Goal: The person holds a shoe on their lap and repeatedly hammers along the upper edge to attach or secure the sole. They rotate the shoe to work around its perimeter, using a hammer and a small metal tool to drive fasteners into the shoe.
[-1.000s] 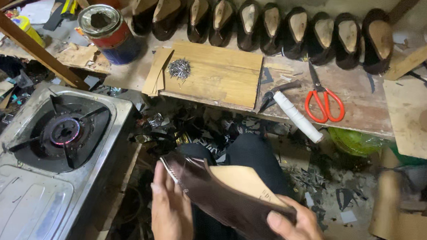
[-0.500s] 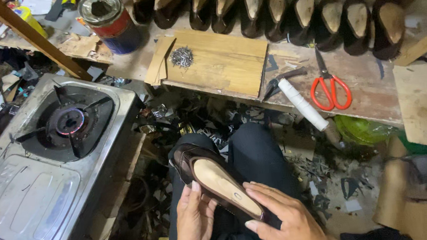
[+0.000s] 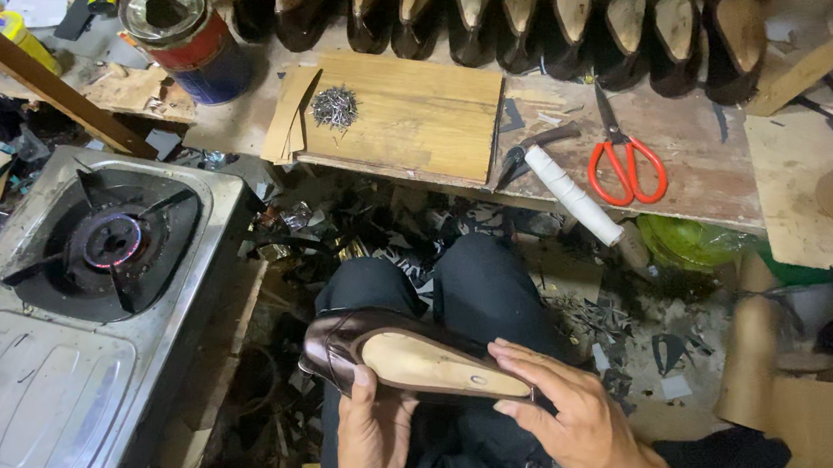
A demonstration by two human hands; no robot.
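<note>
The shoe lies sole-up across your lap, toe toward the gas stove, with the pale insole board facing you and the dark glossy upper wrapped around its edge. Your left hand cups the toe end from below, its grip clenched on the upper with the thumb on the rim. Your right hand rests flat on the heel end, fingers spread on the insole and pressing rather than closing around it.

Judge the shoe as light. It appears mounted on a rigid form, so the body should stay stiff, while the upper's free margin is probably thin and pliable. The glossy surface is likely to be slippery and to scuff easily. Take hold at the toe and the heel, not on the loose margin.

On the worktop ahead lie a wooden board carrying a heap of small nails, red-handled scissors, a white-handled tool, a paint tin, and a row of dark shoes, sole-up.
</note>
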